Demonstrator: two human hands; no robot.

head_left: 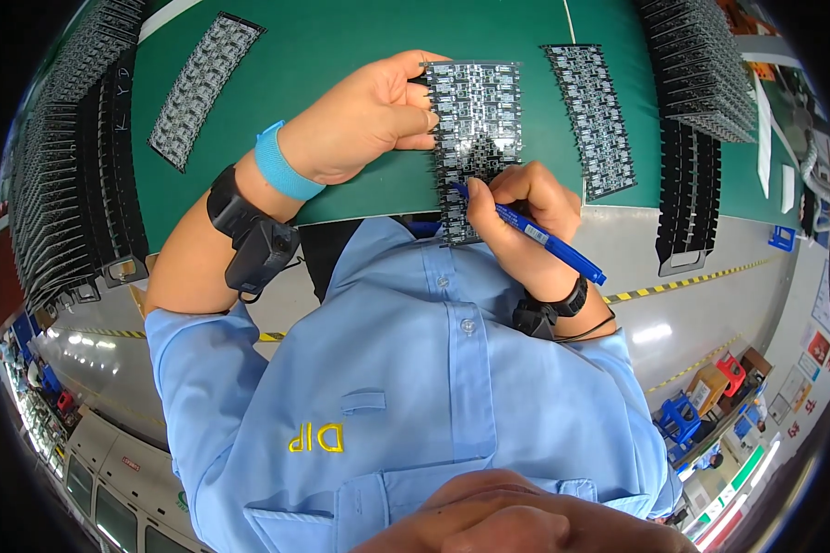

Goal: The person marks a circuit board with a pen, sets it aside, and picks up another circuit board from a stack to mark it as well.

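A dark circuit board panel (475, 101), packed with rows of small components, is held up in front of me. My left hand (378, 115) is closed on its left edge, thumb on the near face. In my right hand (530, 217) a blue marker pen (563, 249) is gripped, its tip at the lower left part of the panel. I cannot tell whether the tip touches the surface. My right hand partly covers the panel's lower right edge.
Other board panels lie on the green tabletop (341, 37), one at the left (207, 88) and one at the right (595, 120). Black racks filled with boards stand at the far left (74, 166) and far right (692, 83).
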